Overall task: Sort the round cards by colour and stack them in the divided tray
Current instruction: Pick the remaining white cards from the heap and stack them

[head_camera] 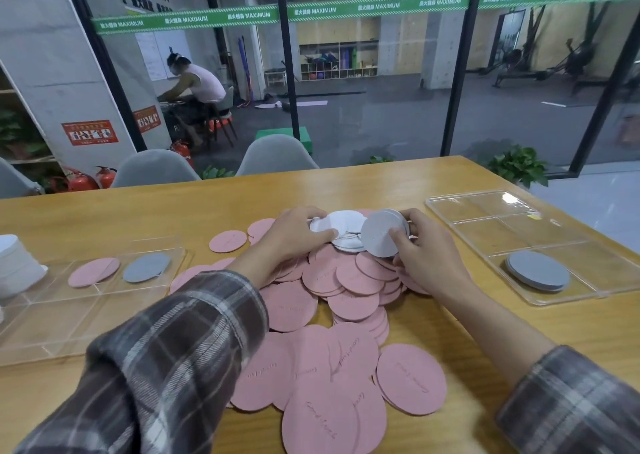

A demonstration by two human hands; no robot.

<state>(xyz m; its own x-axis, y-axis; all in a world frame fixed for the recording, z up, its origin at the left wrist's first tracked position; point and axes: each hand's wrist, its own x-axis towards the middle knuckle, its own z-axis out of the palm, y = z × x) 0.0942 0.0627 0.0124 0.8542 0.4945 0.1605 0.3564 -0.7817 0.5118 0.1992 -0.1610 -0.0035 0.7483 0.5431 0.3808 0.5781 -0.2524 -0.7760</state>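
We are early on. At the pile's twelve o'clock, our right hand (427, 247) grips a few pale cards (379, 235) and our left hand (296, 233) pinches white cards (341, 223). The tray (485, 211) at three o'clock holds one grey stack (538, 270); most pink cards (287, 304) lie unsorted.

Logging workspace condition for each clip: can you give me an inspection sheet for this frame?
Surface: wooden table.
Job's things: pink cards piled centre, white cards at the far end; right tray holds a grey stack in its nearest compartment; left tray holds a pink disc and a grey disc.
Clutter: white stack at left edge, contents unclear.
Hands: left hand pinches white cards; right hand grips pale cards upright.
Cables: nothing seen.
Surroundings: glass wall, grey chairs, fire extinguishers, plant, seated person beyond.
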